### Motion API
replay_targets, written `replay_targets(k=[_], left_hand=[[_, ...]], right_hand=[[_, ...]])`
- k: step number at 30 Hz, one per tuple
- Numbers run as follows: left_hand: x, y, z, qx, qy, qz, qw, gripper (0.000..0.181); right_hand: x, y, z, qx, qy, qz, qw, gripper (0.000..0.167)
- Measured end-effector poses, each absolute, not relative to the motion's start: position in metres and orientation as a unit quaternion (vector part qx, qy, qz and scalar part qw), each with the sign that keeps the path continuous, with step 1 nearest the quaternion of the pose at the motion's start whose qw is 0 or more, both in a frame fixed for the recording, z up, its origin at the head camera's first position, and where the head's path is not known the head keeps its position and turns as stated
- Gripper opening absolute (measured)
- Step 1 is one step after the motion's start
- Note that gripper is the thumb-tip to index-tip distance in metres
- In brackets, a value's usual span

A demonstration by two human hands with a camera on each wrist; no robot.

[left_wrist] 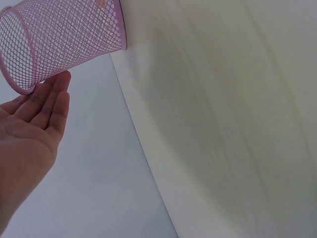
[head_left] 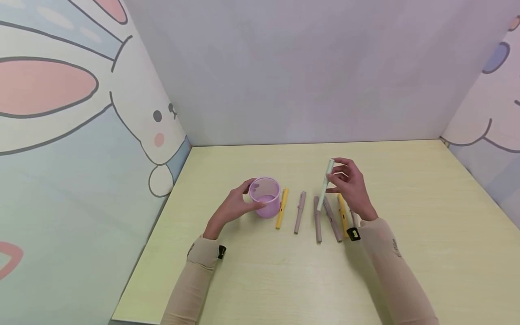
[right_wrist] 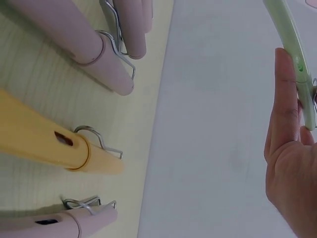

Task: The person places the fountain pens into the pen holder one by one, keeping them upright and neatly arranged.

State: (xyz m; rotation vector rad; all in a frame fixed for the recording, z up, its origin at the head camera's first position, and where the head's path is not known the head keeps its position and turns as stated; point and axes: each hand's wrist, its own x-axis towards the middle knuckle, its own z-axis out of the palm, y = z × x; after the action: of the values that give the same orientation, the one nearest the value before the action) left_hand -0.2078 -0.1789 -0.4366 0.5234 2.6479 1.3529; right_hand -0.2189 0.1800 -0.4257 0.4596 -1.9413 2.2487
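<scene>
Found in the right hand (head_left: 350, 184): a pale green pen (head_left: 325, 187), gripped near the upper end between fingers (right_wrist: 286, 84) and thumb. Held clear of the worktop (head_left: 264, 280), tilted, upper end toward 1 o'clock, lower end toward 7. Clock positions below taken from this pen in the head view.

At 9 o'clock, noted a purple mesh cup (head_left: 274, 208), opening upward. Gripped by the left hand (head_left: 235, 205), with thumb across the near side and fingers at the far rim. No pen visible inside. Cannot confirm whether resting fully on the worktop.

Below, counted six further pens lying in a loose row: at 8 o'clock, a yellow pen (head_left: 282, 207) just beside the cup, contact not confirmed; between 7 and 8, a mauve pen (head_left: 299, 212); between 6 and 7, a second mauve pen (head_left: 318, 227); just short of 6, a third mauve pen (head_left: 332, 220); at 5, a second yellow pen (head_left: 343, 215); between 4 and 5, a fourth mauve pen (head_left: 354, 219), partly hidden by the right wrist.

Progress judged early: one pen lifted, none placed in the cup, six lying without a hand on them.

Farther out, at 12 o'clock, noted a plain back wall (head_left: 300, 81); toward 10, a cartoon rabbit (head_left: 138, 104) on the side wall.
</scene>
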Motion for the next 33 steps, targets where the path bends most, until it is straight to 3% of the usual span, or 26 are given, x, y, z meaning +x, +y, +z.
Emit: replay_targets(k=[33], left_hand=[[-0.207, -0.179, -0.436, 0.166, 0.879, 0.441, 0.065, 0.087]], right_hand=[[-0.23, 0.134, -0.424, 0.155, -0.597, 0.785, 0.06, 0.045]])
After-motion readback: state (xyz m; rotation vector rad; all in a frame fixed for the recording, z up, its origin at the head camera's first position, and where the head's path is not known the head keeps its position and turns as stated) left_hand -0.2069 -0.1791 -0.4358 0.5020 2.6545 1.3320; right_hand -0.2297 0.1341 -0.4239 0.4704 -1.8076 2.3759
